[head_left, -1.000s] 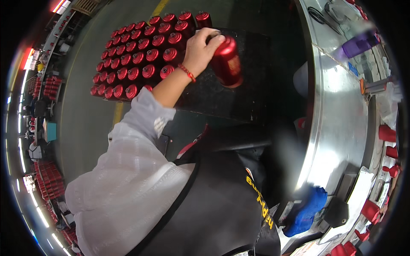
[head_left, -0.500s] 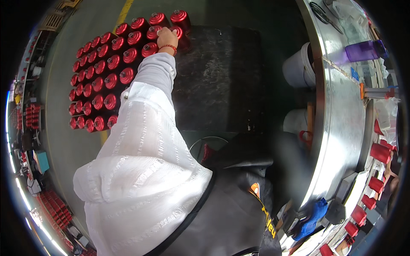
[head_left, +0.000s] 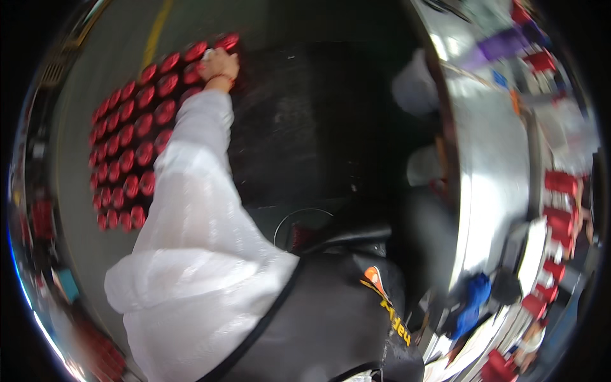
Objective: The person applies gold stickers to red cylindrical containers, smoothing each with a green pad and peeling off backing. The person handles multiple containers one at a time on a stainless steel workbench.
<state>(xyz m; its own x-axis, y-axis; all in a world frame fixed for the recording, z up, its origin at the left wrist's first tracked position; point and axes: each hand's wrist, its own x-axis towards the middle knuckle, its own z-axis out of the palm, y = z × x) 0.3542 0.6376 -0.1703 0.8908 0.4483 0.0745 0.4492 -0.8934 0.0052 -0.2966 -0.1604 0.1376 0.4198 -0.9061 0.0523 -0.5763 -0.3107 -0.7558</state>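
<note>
My left hand (head_left: 221,65), with a red bead bracelet at the wrist and a white sleeve, reaches out to the far right corner of a block of red metal canisters (head_left: 145,121). Its fingers are curled over the top of one canister there, mostly hidden beneath the hand. Just beyond the fingertips another red canister (head_left: 227,42) stands in the same block. The canisters are shiny and upright, set in close rows; motion blurs their tops. My right hand is out of view.
A dark, scuffed flat surface (head_left: 277,121) lies right of the canisters. Farther right stands a metal-topped bench (head_left: 493,159), with white buckets (head_left: 414,86) beside it and a purple bottle (head_left: 506,48) on it. More red parts (head_left: 560,219) line its far side. A dark apron (head_left: 318,312) covers my front.
The whole view has shifted and turned slightly, so the canisters and my hand appear farther left, and the picture is blurrier. My left hand stays at the block's far right corner.
</note>
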